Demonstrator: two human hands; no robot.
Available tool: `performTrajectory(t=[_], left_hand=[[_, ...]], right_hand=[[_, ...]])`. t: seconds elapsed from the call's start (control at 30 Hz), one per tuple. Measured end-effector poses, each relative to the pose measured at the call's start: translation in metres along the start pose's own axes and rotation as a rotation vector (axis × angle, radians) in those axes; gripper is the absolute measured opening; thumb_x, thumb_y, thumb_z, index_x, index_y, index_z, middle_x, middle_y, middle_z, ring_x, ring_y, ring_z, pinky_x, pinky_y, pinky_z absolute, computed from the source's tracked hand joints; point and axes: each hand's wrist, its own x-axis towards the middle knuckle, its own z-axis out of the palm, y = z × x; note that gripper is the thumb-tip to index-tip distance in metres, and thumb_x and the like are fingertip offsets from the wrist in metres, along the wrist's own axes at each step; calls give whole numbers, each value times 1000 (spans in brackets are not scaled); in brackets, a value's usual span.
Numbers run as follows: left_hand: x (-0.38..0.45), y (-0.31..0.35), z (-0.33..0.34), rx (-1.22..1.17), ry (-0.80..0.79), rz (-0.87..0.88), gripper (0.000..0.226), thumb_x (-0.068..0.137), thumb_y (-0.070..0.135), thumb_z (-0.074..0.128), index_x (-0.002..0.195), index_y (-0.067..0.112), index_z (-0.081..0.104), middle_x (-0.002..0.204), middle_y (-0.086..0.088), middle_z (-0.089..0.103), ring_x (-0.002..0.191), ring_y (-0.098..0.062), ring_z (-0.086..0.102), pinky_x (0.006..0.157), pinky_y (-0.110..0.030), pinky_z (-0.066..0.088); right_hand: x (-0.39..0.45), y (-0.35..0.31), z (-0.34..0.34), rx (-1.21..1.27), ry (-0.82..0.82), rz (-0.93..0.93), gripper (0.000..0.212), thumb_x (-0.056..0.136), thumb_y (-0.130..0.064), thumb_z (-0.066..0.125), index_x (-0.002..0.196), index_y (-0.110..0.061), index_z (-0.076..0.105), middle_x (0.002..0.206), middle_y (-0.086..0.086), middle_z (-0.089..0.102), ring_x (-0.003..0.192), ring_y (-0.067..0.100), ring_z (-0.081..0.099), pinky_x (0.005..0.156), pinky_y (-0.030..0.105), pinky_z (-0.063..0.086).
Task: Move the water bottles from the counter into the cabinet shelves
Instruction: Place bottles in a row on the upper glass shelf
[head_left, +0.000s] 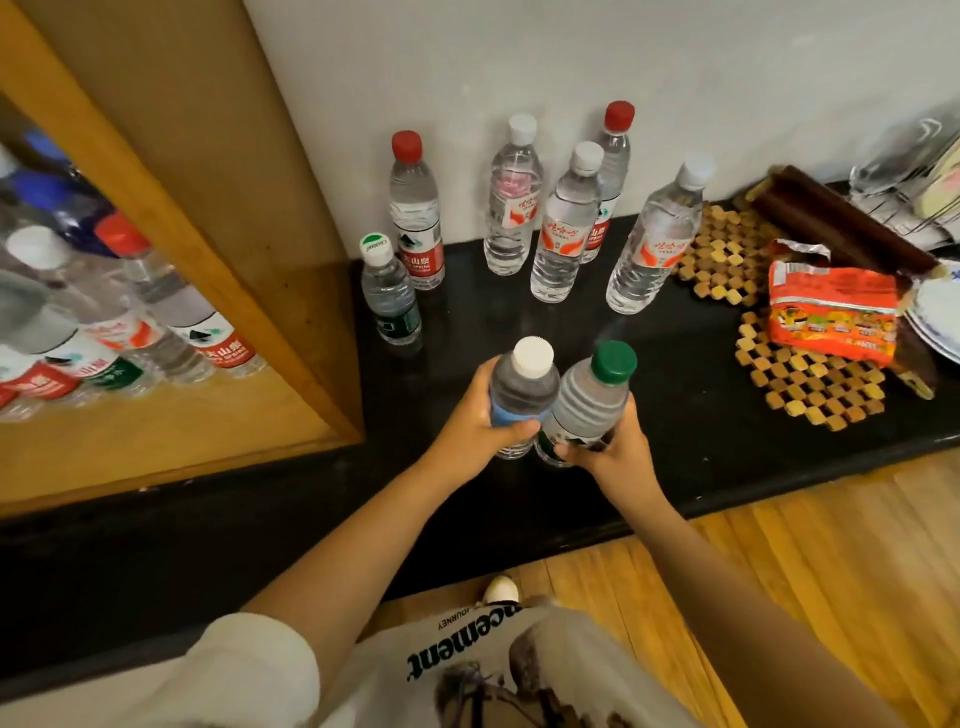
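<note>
The bottles in the cabinet (156, 218) look blurry; the left hand (475, 421) grips a white-capped bottle (522, 395), the right hand (615, 444) a green-capped bottle (587, 402), both over the counter (675, 415)

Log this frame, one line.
left hand: grips white-cap bottle | right hand: grips green-cap bottle | counter: six bottles remain

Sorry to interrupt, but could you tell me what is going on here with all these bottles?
A person is clearing water bottles off the black counter. The left hand grips a white-capped bottle, the right hand a green-capped bottle. Six bottles stand by the wall, and others already sit in the cabinet.
</note>
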Motion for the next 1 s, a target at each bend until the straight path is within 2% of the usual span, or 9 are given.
performTrajectory(t=[0.17,0.33,0.47,0.53,0.63,0.7,0.73,0.87,1.0], left_hand=[[-29,-8,-32,-8,-41,-38,62,81,-1,64,121,35,32,120,15,48,109,4,52,87,-8,45],[-81,-7,-78,-40,-16,-68,56,80,9,67,119,37,38,122,14,50,108,14,53,81,-8,46],[-132,7,-114,-159,85,-38,77,59,50,79,122,37,37,120,15,55,111,7,55,83,-11,47],[-153,16,-131,-211,136,-17,87,52,56,80,124,32,38,119,12,58,111,3,57,83,-12,47],[-182,34,-159,-196,230,59,76,65,34,79,128,19,39,113,19,65,108,2,59,82,-11,47],[-197,47,-177,-171,281,113,61,73,9,62,128,10,37,111,22,66,105,3,60,82,-11,47],[-205,56,-187,-161,319,150,61,73,9,62,128,9,37,111,22,66,105,3,60,82,-11,46],[-234,107,-221,-111,428,296,82,64,56,73,127,16,40,120,17,62,114,-4,56,90,-16,45],[-255,162,-252,-69,493,428,82,59,61,74,121,15,44,110,14,67,107,-8,61,88,-21,49]], right_hand=[[-18,-15,18,12,-108,-9,78,67,-9,78,117,-52,35,111,-41,53,108,-20,48,80,0,42],[-35,-46,51,-8,-272,-51,76,67,-16,80,114,-55,35,109,-46,52,106,-24,46,78,-3,40],[-48,-84,83,-41,-386,-142,78,66,-27,80,114,-63,31,109,-48,50,106,-24,47,79,-4,39],[-54,-107,98,-48,-425,-203,79,65,-32,80,114,-67,29,111,-48,50,108,-21,48,82,-2,39],[-59,-150,121,-25,-475,-323,78,61,-41,81,119,-62,33,116,-40,54,110,-13,53,84,3,42],[-61,-179,132,15,-499,-383,78,59,-48,81,123,-55,37,117,-33,58,107,-8,58,84,6,45],[-63,-195,139,25,-503,-425,79,58,-51,81,125,-52,39,117,-31,60,107,-6,59,84,8,46],[-71,-263,156,53,-501,-612,74,55,-62,77,121,-49,46,110,-33,62,102,-9,60,80,5,46],[-74,-334,167,119,-494,-765,70,46,-55,80,111,-52,53,100,-34,65,92,-11,63,72,4,47]])
